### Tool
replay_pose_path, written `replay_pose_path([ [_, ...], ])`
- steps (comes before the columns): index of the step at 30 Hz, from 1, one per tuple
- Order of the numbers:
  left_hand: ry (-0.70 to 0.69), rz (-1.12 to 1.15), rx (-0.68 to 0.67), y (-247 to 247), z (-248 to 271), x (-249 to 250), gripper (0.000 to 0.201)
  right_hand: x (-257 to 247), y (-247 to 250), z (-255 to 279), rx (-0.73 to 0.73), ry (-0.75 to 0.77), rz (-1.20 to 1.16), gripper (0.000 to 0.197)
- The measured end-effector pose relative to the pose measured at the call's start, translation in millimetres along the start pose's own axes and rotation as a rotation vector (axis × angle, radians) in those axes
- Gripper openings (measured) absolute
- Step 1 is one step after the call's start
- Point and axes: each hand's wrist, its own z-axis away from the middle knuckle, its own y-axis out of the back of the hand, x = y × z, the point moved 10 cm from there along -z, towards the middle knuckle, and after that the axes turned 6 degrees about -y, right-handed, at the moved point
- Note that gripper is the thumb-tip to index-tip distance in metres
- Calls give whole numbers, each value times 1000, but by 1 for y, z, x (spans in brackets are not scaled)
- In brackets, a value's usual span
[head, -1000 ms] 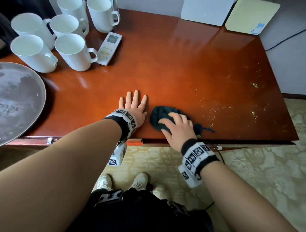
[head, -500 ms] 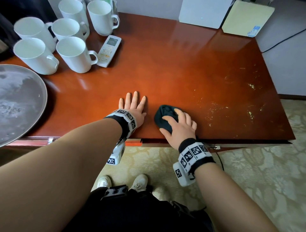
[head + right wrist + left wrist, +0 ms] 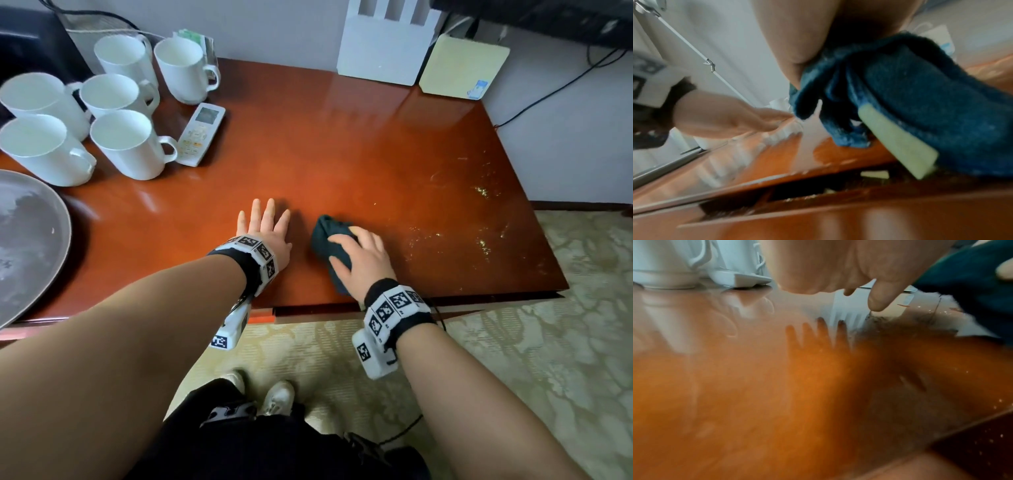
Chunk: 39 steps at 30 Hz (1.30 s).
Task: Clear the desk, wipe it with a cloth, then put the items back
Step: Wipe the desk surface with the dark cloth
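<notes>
On the glossy red-brown desk (image 3: 342,144), my right hand (image 3: 363,253) grips a bunched dark blue-green cloth (image 3: 325,236) near the front edge and presses it down. The right wrist view shows the cloth (image 3: 910,97) wadded under my palm, with a pale tag hanging from it. My left hand (image 3: 265,226) lies flat on the desk just left of the cloth, fingers straight and slightly spread, holding nothing. In the left wrist view my left hand (image 3: 838,272) hovers close over its reflection, with the cloth (image 3: 972,288) at the right.
Several white mugs (image 3: 123,144) and a white remote (image 3: 202,133) stand at the back left. A grey round tray (image 3: 27,240) overhangs the left edge. A white box (image 3: 383,44) and a yellow pad (image 3: 462,65) lean at the back. Shiny specks (image 3: 479,192) dot the right side.
My right hand has drawn the cloth into a tighter wad and slid it a little left, toward my left hand. The left hand has stayed flat in place.
</notes>
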Motion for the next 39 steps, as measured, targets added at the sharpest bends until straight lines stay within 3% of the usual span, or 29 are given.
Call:
replay_pose_path([
  [3,-57,29,-60,-2,-8,9,61,6,-36,2,-145,-61,83,46],
  [8,-177,-16,-112,2,-16,28,61,62,-18,0,-101,-312,51,47],
  [11,-238,-42,-79,14,-23,40,61,72,-7,-6,-113,-369,76,46],
  [17,-184,14,-85,1,-32,50,61,28,-13,-8,-154,-124,143,46],
  [24,-86,66,6,10,-43,78,62,73,-1,-12,-112,-67,138,41],
  [30,123,214,92,2,-53,101,62,98,13,-34,-169,158,167,39],
  [33,208,203,126,-3,-50,108,61,97,24,-37,-118,265,154,37],
  [39,253,215,91,-13,-38,117,61,121,11,-17,-188,357,219,40],
])
